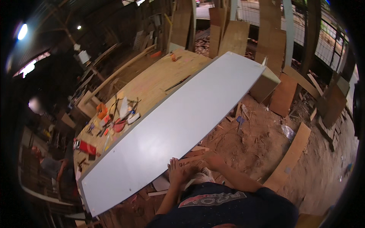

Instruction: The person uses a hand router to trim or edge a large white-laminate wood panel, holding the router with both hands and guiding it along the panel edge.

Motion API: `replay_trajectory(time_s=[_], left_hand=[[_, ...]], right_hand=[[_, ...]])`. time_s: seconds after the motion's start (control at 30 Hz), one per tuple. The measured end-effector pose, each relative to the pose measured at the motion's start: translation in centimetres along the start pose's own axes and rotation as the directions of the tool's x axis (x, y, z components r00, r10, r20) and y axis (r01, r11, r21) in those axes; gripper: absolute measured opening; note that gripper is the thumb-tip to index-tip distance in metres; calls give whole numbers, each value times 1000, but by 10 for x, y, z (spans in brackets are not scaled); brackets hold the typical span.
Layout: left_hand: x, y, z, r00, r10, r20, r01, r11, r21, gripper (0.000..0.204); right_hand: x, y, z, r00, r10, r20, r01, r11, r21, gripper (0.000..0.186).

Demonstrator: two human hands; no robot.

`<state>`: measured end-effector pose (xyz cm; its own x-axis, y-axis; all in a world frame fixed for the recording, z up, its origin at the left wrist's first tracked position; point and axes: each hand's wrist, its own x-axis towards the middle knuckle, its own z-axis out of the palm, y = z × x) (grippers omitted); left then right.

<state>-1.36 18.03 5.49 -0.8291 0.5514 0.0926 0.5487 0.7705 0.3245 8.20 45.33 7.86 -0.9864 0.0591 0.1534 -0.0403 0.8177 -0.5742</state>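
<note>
A long white panel (159, 133) with a darker rim lies diagonally over the wooden worktable (148, 93). My left hand (175, 171) grips the panel's near edge, fingertips over the top. My right hand (213, 161) is low beside that edge, right of the left one, above wood offcuts (192, 153); its fingers are too indistinct to read. Along the panel's far side are scattered tools, a red round object (118, 127), a white container (133, 118) and a red-and-black item (86, 147).
Boards (234, 36) lean against a barred wall at the back right. A box (264, 85) stands under the panel's far end. A long plank (285, 159) lies on the dirt floor among debris at right. Another person (51, 165) is in the dim left side.
</note>
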Motion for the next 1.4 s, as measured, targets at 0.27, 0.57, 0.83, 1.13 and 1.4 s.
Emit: replay_trajectory(time_s=[0.27,0.57,0.83,1.13,1.4], left_hand=[[141,147,38,898,438,42,-431,894,-121,80],[360,315,119,725,685,67,-613,686,-392,82],[497,476,177,648,732,211,-671,680,-295,91],[566,636,238,825,562,56,-517,792,-325,79],[630,738,254,895,438,87,-390,862,-325,64]], right_hand=[[-77,182,-37,793,593,142,-597,802,-17,47],[-211,287,-133,297,952,-75,-945,304,122,34],[-203,413,-182,170,890,-423,-866,339,366,22],[-155,638,-368,329,886,-328,-778,451,438,24],[-44,801,-527,569,753,-331,-691,656,305,20]])
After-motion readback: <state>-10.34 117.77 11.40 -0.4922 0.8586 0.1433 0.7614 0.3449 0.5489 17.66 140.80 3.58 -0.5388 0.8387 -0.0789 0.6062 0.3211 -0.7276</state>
